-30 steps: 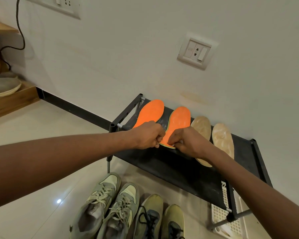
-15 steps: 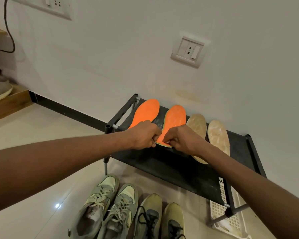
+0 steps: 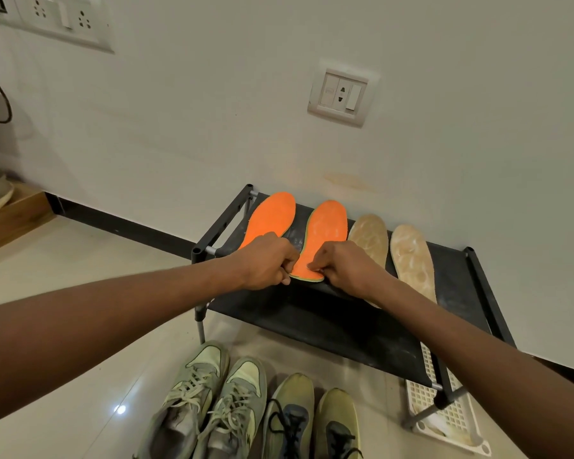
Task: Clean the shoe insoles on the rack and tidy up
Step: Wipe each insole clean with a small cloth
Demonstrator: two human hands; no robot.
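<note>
My left hand (image 3: 268, 260) hid the heel of the left orange insole (image 3: 272, 215), so whether its curled fingers gripped that heel, I could not tell. Right forearm covered the near end of one tan insole (image 3: 370, 238); the other tan insole (image 3: 411, 256) lay beside it. The right orange insole (image 3: 325, 231), green-edged and faintly scuffed, lay on the black rack (image 3: 328, 319) against the wall. My right hand (image 3: 343, 265) pinched its heel edge, knuckles up, both arms stretched forward.
</note>
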